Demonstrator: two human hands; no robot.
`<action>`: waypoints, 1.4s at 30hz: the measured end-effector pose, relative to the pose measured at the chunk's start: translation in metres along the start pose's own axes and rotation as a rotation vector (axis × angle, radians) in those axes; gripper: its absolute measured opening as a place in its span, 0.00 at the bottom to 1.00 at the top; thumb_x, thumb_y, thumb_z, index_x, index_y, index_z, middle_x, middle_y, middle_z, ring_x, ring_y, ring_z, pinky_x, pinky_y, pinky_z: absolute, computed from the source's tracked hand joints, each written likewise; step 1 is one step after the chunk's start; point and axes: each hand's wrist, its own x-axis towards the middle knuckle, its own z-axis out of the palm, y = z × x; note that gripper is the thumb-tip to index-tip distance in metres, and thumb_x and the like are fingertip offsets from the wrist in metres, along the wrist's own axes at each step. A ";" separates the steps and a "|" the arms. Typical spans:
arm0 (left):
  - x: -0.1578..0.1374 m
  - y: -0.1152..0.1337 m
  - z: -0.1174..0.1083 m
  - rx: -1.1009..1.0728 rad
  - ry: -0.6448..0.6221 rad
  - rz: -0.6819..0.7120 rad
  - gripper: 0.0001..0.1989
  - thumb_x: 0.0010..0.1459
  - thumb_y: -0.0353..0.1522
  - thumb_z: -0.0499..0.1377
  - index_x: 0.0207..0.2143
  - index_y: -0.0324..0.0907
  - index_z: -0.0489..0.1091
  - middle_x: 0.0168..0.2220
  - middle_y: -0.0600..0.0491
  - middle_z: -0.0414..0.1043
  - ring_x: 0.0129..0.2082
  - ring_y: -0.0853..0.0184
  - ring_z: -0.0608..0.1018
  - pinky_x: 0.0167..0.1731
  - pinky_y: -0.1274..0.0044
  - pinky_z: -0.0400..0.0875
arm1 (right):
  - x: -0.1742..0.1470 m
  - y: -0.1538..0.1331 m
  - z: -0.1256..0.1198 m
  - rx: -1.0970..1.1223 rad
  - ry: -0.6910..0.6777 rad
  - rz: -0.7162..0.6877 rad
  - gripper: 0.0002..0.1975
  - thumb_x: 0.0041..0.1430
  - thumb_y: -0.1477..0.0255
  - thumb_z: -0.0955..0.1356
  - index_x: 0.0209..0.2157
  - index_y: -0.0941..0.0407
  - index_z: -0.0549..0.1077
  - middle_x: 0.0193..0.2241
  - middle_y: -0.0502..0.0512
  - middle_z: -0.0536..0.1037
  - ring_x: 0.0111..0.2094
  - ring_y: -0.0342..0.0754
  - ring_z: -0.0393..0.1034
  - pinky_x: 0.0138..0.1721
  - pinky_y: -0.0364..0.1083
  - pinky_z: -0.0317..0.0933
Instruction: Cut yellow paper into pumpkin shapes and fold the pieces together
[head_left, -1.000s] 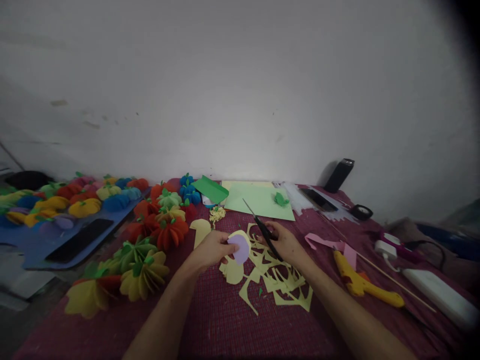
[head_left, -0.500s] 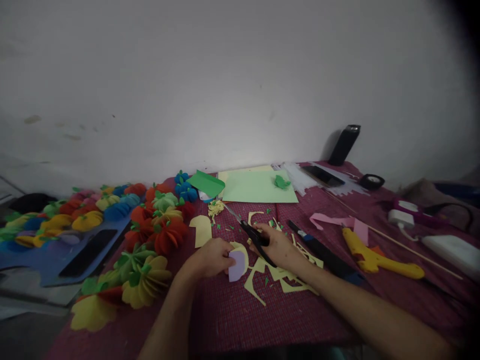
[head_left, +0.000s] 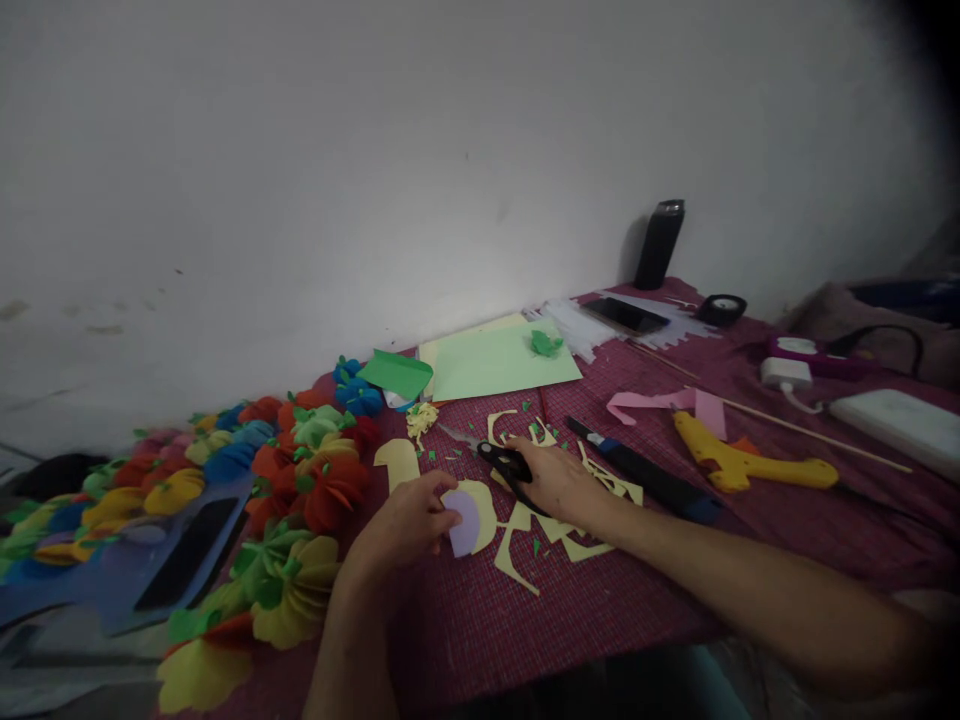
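Note:
My right hand (head_left: 559, 485) grips black-handled scissors (head_left: 504, 462), their blades pointing left and away, slightly parted. A light purple paper shape (head_left: 465, 522) with a rounded top lies over a pale yellow paper piece (head_left: 484, 512), just left of the scissors. At the left edge of these papers is my left hand (head_left: 409, 520), thumb and forefinger apart, the thumb tip by the purple shape. Another pale yellow paper piece (head_left: 401, 462) rests beyond my left hand. Yellow paper offcuts (head_left: 517, 570) lie under and around my right hand, with small green scraps among them.
Colourful paper pumpkins (head_left: 300, 570) crowd the left side. Green sheets (head_left: 495, 365) lie at the back near the wall. To the right are a black-handled cutter (head_left: 652, 480), a yellow glue gun (head_left: 742, 460), a phone (head_left: 626, 315), a roll of black tape (head_left: 721, 309) and a black bottle (head_left: 660, 245).
My left thumb and forefinger have spread from their pinch on the purple and yellow papers. The scissors stay in my right hand. The whole view has turned and tilted a little.

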 end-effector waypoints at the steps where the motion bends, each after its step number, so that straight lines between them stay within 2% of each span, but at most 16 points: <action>1: -0.001 0.000 -0.002 -0.001 0.036 0.005 0.14 0.48 0.34 0.54 0.38 0.38 0.67 0.16 0.58 0.67 0.16 0.71 0.68 0.18 0.81 0.57 | 0.002 0.001 0.000 0.060 0.024 0.002 0.17 0.50 0.69 0.66 0.44 0.53 0.67 0.34 0.55 0.76 0.35 0.51 0.70 0.33 0.43 0.56; 3: -0.002 0.002 -0.007 -0.021 0.091 0.021 0.11 0.49 0.37 0.53 0.29 0.38 0.67 0.16 0.57 0.67 0.17 0.72 0.68 0.19 0.81 0.57 | 0.008 0.001 -0.001 0.252 0.064 0.003 0.15 0.50 0.70 0.66 0.42 0.54 0.68 0.34 0.55 0.76 0.34 0.50 0.69 0.33 0.44 0.58; 5: -0.002 0.007 -0.008 -0.106 0.131 0.038 0.12 0.50 0.39 0.53 0.24 0.38 0.66 0.17 0.56 0.66 0.17 0.73 0.67 0.20 0.81 0.57 | 0.012 -0.001 -0.001 0.525 0.068 0.012 0.16 0.48 0.70 0.67 0.41 0.55 0.67 0.33 0.53 0.75 0.33 0.48 0.69 0.33 0.44 0.59; 9: 0.006 0.019 0.007 -0.372 0.244 0.075 0.13 0.49 0.40 0.55 0.25 0.38 0.66 0.19 0.56 0.66 0.18 0.74 0.66 0.20 0.82 0.57 | 0.014 -0.006 0.001 1.038 -0.073 -0.004 0.23 0.43 0.69 0.70 0.42 0.56 0.62 0.30 0.50 0.74 0.31 0.45 0.68 0.31 0.43 0.61; 11: 0.013 0.023 0.021 -0.393 0.181 0.082 0.13 0.49 0.40 0.55 0.23 0.38 0.65 0.16 0.57 0.65 0.15 0.76 0.62 0.17 0.82 0.54 | 0.013 -0.007 0.003 1.124 -0.123 -0.034 0.24 0.41 0.69 0.71 0.42 0.56 0.62 0.28 0.48 0.72 0.28 0.43 0.67 0.28 0.41 0.59; 14: 0.020 0.025 0.033 -0.384 0.166 0.086 0.13 0.50 0.40 0.54 0.23 0.38 0.64 0.16 0.57 0.65 0.14 0.77 0.61 0.16 0.82 0.54 | 0.012 -0.005 0.006 1.125 -0.148 -0.024 0.24 0.40 0.72 0.71 0.42 0.56 0.63 0.23 0.44 0.69 0.22 0.39 0.62 0.23 0.39 0.55; 17: 0.021 0.025 0.029 -0.339 0.192 0.097 0.15 0.52 0.41 0.52 0.23 0.38 0.66 0.18 0.54 0.68 0.18 0.73 0.67 0.19 0.81 0.60 | 0.012 -0.003 0.005 1.095 -0.163 0.013 0.22 0.40 0.75 0.70 0.41 0.57 0.64 0.23 0.44 0.68 0.22 0.39 0.61 0.22 0.39 0.54; 19: 0.019 0.020 0.019 -0.227 0.331 0.096 0.17 0.54 0.42 0.48 0.29 0.38 0.68 0.24 0.51 0.71 0.25 0.69 0.72 0.26 0.80 0.64 | 0.013 -0.003 0.003 1.062 -0.120 0.029 0.20 0.39 0.75 0.70 0.39 0.57 0.65 0.23 0.44 0.68 0.22 0.39 0.61 0.23 0.39 0.54; 21: 0.019 0.011 0.009 -0.022 0.587 0.046 0.17 0.55 0.40 0.47 0.38 0.38 0.67 0.34 0.48 0.72 0.34 0.67 0.73 0.34 0.78 0.64 | 0.016 -0.002 0.002 1.040 -0.032 0.055 0.20 0.39 0.76 0.69 0.38 0.57 0.66 0.23 0.45 0.68 0.24 0.40 0.62 0.23 0.39 0.55; 23: 0.022 -0.001 0.003 0.229 0.677 -0.084 0.18 0.56 0.36 0.47 0.46 0.39 0.63 0.42 0.45 0.70 0.39 0.65 0.73 0.38 0.76 0.63 | 0.019 0.000 0.001 1.036 0.052 0.091 0.21 0.38 0.76 0.69 0.39 0.58 0.66 0.24 0.46 0.68 0.24 0.40 0.62 0.23 0.39 0.55; 25: 0.026 -0.012 0.002 0.489 0.617 -0.243 0.20 0.55 0.32 0.48 0.50 0.37 0.59 0.43 0.41 0.69 0.42 0.62 0.72 0.40 0.75 0.62 | 0.021 0.001 0.001 1.037 0.093 0.120 0.22 0.38 0.76 0.69 0.40 0.58 0.66 0.25 0.47 0.68 0.24 0.41 0.62 0.21 0.39 0.55; 28: 0.030 -0.020 0.007 0.670 0.488 -0.365 0.21 0.55 0.33 0.49 0.51 0.36 0.57 0.44 0.38 0.68 0.44 0.59 0.72 0.41 0.73 0.61 | 0.023 0.004 0.003 1.027 0.114 0.093 0.21 0.38 0.76 0.69 0.39 0.58 0.66 0.24 0.47 0.69 0.24 0.41 0.63 0.22 0.39 0.56; 31: 0.029 -0.021 0.009 0.703 0.487 -0.412 0.24 0.55 0.35 0.49 0.54 0.37 0.54 0.48 0.36 0.65 0.45 0.57 0.71 0.41 0.71 0.61 | 0.024 0.007 0.008 1.008 0.136 0.050 0.19 0.37 0.78 0.69 0.36 0.57 0.67 0.24 0.46 0.70 0.25 0.42 0.64 0.24 0.40 0.58; 35: 0.026 -0.023 0.005 0.690 0.507 -0.370 0.28 0.54 0.35 0.50 0.56 0.37 0.48 0.48 0.37 0.66 0.43 0.54 0.72 0.39 0.70 0.61 | 0.026 0.010 0.015 1.014 0.131 0.051 0.18 0.37 0.76 0.69 0.35 0.56 0.66 0.23 0.45 0.68 0.24 0.41 0.63 0.23 0.40 0.57; 38: 0.025 -0.024 0.002 0.645 0.516 -0.350 0.27 0.52 0.30 0.50 0.55 0.37 0.49 0.43 0.39 0.70 0.39 0.56 0.74 0.35 0.72 0.62 | 0.027 0.011 0.017 1.017 0.128 0.059 0.19 0.36 0.77 0.69 0.36 0.57 0.66 0.22 0.46 0.68 0.24 0.42 0.63 0.23 0.40 0.57; 42: 0.025 -0.022 0.000 0.630 0.541 -0.410 0.23 0.51 0.26 0.49 0.51 0.37 0.54 0.35 0.40 0.73 0.35 0.57 0.76 0.32 0.74 0.62 | 0.027 0.010 0.016 1.028 0.123 0.062 0.20 0.35 0.77 0.69 0.36 0.57 0.67 0.23 0.47 0.69 0.25 0.42 0.63 0.25 0.41 0.57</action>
